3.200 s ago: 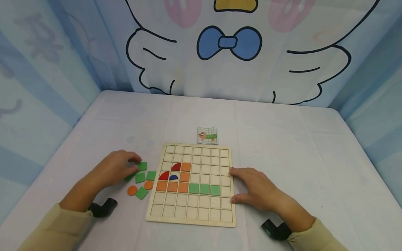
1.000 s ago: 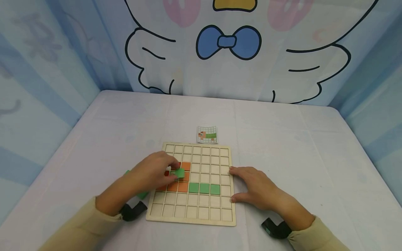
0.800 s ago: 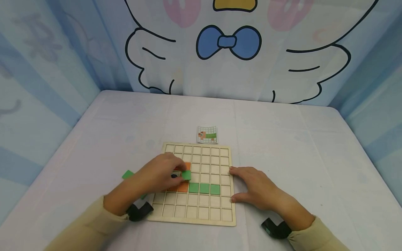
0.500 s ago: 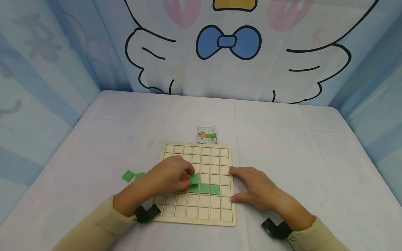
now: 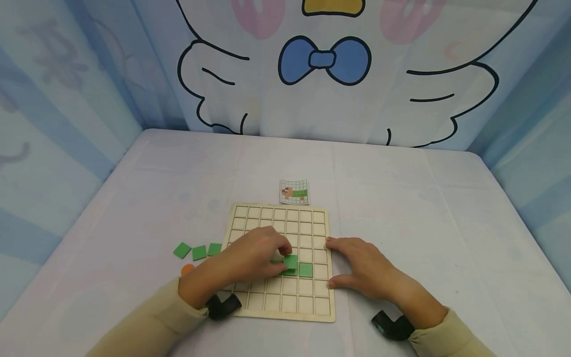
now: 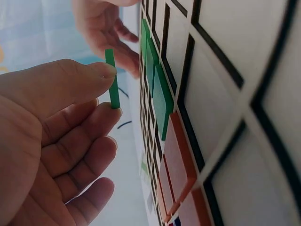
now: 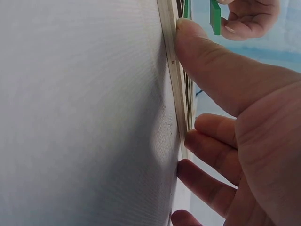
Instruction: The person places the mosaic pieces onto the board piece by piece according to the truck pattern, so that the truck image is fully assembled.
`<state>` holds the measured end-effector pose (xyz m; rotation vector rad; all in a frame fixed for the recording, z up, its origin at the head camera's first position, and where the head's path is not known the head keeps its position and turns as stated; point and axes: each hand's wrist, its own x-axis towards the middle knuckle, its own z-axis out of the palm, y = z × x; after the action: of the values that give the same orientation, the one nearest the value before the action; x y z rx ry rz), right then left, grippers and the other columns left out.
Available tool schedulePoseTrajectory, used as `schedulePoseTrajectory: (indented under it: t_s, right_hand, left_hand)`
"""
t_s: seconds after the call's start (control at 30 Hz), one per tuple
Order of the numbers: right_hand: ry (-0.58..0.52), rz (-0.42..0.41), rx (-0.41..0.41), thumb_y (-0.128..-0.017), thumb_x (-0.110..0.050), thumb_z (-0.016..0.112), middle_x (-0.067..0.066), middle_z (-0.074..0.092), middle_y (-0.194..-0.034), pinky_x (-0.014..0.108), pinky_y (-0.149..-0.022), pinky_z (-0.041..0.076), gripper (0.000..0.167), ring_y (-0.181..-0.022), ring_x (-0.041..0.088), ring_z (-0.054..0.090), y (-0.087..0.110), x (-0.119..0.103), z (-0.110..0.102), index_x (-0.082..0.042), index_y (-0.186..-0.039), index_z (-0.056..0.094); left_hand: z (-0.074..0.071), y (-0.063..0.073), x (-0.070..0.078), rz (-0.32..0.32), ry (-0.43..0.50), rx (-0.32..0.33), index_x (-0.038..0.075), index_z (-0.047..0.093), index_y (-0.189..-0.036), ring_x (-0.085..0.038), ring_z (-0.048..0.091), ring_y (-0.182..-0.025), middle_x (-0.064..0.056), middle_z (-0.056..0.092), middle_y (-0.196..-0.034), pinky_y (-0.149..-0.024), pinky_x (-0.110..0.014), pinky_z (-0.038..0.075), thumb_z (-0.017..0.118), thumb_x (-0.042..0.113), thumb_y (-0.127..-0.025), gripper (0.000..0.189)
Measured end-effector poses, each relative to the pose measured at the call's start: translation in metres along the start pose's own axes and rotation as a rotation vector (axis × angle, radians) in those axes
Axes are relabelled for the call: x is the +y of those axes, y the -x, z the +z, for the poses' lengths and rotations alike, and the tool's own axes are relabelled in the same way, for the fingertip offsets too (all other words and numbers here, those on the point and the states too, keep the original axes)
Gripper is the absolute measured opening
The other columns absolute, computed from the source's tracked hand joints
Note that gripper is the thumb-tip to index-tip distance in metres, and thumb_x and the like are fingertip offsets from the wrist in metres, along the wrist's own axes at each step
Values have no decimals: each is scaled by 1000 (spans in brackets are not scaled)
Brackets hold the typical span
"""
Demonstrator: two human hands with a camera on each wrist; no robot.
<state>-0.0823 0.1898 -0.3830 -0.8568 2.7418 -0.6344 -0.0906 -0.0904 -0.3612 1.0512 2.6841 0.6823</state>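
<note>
At the near edge, beige sleeves (image 5: 147, 320) reach over a white-covered table (image 5: 424, 223), a black device (image 5: 225, 306) at each wrist. The left hand (image 5: 258, 253) pinches a green square tile (image 5: 291, 261) between thumb and fingertips, other fingers loosely bent; the tile hangs just above a wooden grid board (image 5: 270, 316). The right hand (image 5: 366, 267) is spread, thumb and fingertips touching the board's right edge without grasping it. Three green inlaid tiles (image 5: 305, 270) sit in one row, beside orange inlaid tiles (image 6: 179, 162). Left of the board lie a partly covered orange disc (image 5: 187, 268) and three loose green squares (image 5: 199, 253). A small picture card (image 5: 294, 192) lies beyond the board; behind the table hangs a blue-and-white curtain (image 5: 267, 109) printed with a bow tie (image 5: 322, 59).
</note>
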Motion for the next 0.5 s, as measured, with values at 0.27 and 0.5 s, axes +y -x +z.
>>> schedulePoseTrajectory:
  t_s: [0.27, 0.5]
  right_hand:
    - [6, -4, 3, -82, -43, 81, 13, 55, -142, 56, -102, 40, 74, -129, 36, 50, 0, 0, 0, -3, -138, 55]
    - [7, -2, 0, -82, -44, 81, 13, 55, -142, 56, -102, 40, 74, -128, 36, 50, 0, 1, 0, -4, -138, 56]
  left_hand:
    - [4, -6, 3, -7, -8, -3, 12, 72, -102, -12, 58, -92, 7, 67, -97, -81, -29, 49, 79, 18, -86, 18]
    - [5, -13, 8, 4, 1, -31, 12, 72, -103, -12, 58, -92, 6, 67, -97, -82, -28, 48, 79, 20, -87, 19]
